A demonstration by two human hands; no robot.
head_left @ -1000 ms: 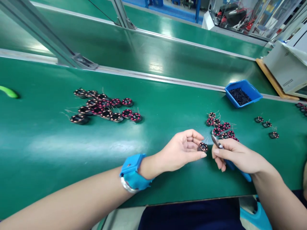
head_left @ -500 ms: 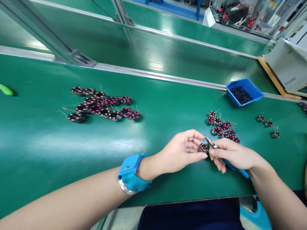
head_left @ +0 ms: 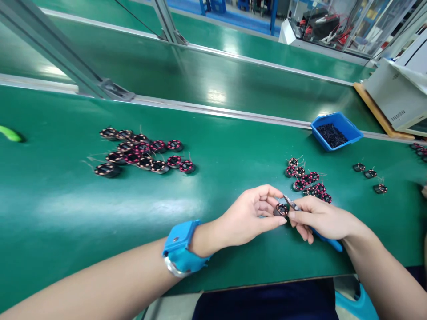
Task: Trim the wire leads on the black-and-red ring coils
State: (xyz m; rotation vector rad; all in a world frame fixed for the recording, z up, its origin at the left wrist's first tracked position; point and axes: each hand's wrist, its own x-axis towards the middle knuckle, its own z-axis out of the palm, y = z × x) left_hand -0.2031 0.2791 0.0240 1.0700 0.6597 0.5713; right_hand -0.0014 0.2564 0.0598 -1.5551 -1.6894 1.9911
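My left hand (head_left: 248, 216), with a blue band at the wrist, holds a small wound coil ring (head_left: 281, 210) between thumb and fingers. In my right hand (head_left: 322, 220) are blue-handled pliers (head_left: 334, 244), their metal tip beside the upper edge of that ring, near my left fingertips. The thumb and fingers of my right hand are closed round the pliers. Just beyond my right hand lies a group of similar rings (head_left: 306, 179) with thin wire ends. A larger group of rings (head_left: 132, 157) rests on the left part of the green table (head_left: 100, 222).
A blue bin (head_left: 353, 133) holding small black pieces stands at the table's back right. Several more rings (head_left: 370, 173) lie right of the near group. A green object (head_left: 10, 134) is at the far left. Behind are a metal frame post (head_left: 167, 22) and a grey machine (head_left: 393, 98).
The view has shifted slightly, so the table items sit a little lower. Both hands keep nearly the same hold on the ring and the pliers.
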